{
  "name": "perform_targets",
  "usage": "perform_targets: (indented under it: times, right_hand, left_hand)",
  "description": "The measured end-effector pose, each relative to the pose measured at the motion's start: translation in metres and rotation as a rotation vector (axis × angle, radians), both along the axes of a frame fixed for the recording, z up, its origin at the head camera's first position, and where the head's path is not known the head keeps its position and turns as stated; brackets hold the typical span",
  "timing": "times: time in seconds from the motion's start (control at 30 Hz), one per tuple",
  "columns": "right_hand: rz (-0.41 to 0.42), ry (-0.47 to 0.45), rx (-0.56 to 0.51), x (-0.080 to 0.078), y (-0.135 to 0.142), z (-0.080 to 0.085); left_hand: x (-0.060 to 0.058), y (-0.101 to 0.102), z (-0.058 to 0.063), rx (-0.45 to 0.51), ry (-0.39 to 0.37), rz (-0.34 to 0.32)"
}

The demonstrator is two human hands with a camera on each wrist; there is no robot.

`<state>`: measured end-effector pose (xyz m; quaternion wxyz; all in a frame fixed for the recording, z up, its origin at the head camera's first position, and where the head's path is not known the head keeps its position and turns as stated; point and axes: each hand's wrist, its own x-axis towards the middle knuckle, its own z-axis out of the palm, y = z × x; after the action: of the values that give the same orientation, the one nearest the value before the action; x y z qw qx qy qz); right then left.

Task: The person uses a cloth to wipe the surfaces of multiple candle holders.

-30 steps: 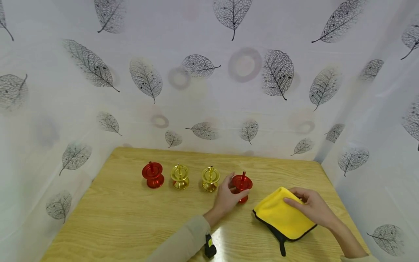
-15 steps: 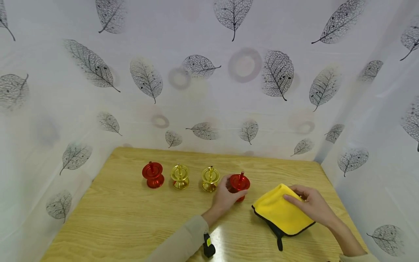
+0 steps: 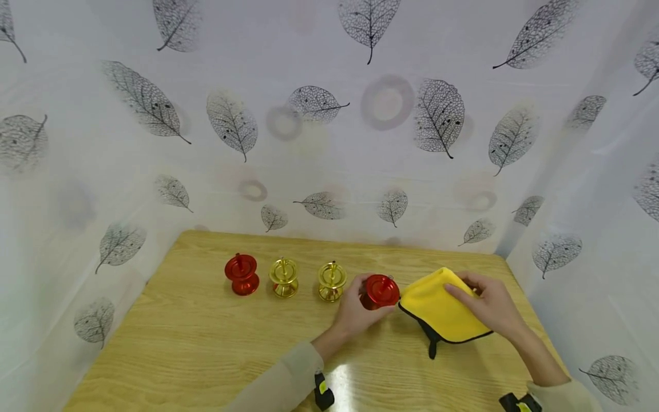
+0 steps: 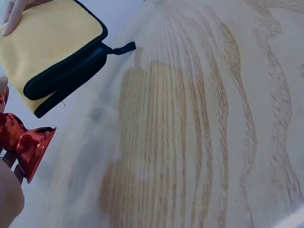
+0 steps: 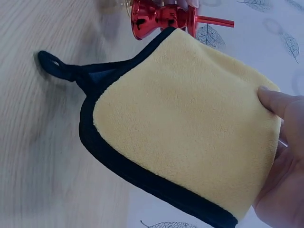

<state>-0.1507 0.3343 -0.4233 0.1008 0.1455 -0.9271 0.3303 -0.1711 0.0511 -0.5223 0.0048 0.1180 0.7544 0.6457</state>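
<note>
My left hand [image 3: 355, 312] grips a red metal candle holder [image 3: 382, 290] by its waist, thumb on the near side. It is tilted, its round dish turned toward the head camera; in the left wrist view its flared base [image 4: 31, 149] hangs above the table. My right hand [image 3: 491, 300] pinches a folded yellow cloth [image 3: 443, 309] with black edging, thumb on top. The cloth's left corner is close beside the holder's dish; whether they touch I cannot tell. A black loop [image 5: 57, 66] dangles from the cloth in the right wrist view.
Left of my left hand, two gold candle holders [image 3: 332, 280] and another red one [image 3: 241, 274] stand upright in a row on the wooden table [image 3: 206, 355]. A white curtain with leaf prints [image 3: 319, 160] encloses the back and sides.
My left hand has lifted the red candle holder and tilted it from upright toward me. The cloth in my right hand has moved forward, up to the holder.
</note>
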Motion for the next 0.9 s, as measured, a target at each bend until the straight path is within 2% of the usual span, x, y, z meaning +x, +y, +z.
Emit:
perform_targets:
  times: [0.2,0.47,0.6,0.8,0.9]
  right_hand:
    - [-0.024,0.033,-0.001,-0.004,-0.012,0.008]
    - [-0.016,0.130,-0.004,-0.009,-0.031,0.013]
    - [-0.003,0.143,-0.014,-0.011,-0.042,0.015]
    - [0.080,0.103,-0.072,-0.010,-0.058,0.016]
    - [0.153,0.053,-0.141,-0.009,-0.064,0.017]
  left_hand:
    - [0.006,-0.008,0.012,-0.002,0.058,-0.018]
    - [0.011,-0.022,0.031,0.011,0.139,-0.056]
    - [0.012,-0.029,0.036,-0.024,0.212,-0.076]
    - [0.012,-0.040,0.040,-0.058,0.363,-0.137]
    - [0.011,-0.047,0.043,-0.062,0.406,-0.175]
